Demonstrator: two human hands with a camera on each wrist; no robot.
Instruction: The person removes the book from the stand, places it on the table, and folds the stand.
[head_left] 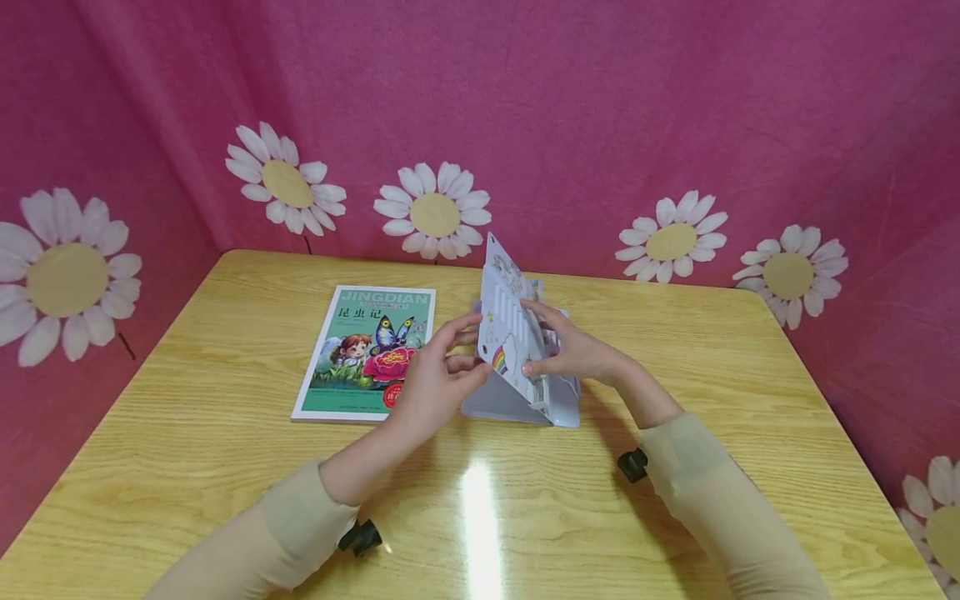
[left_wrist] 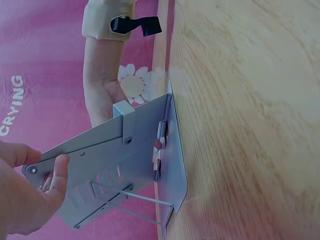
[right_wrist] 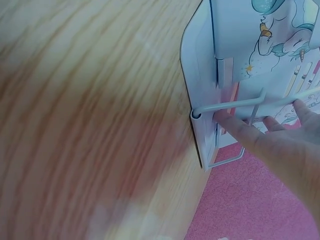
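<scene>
A pale lilac metal book stand (head_left: 517,333), printed with a rainbow and a unicorn, stands tilted up on its base plate (head_left: 498,402). My left hand (head_left: 438,379) pinches the panel's left edge between thumb and fingers; the left wrist view shows this grip at the corner of the panel (left_wrist: 100,155). On the other side, my right hand (head_left: 581,346) touches the panel with its fingers spread. In the right wrist view those fingers (right_wrist: 245,131) lie straight, by the wire prop (right_wrist: 232,106) and near the hinge. The palm side of the right hand is partly hidden.
Left of the stand, a green-covered book (head_left: 360,367) with a butterfly and a flower lies flat on the wooden table (head_left: 225,483). A pink cloth (head_left: 570,125) with white daisies hangs behind the table. Black straps (head_left: 362,538) show under the sleeves.
</scene>
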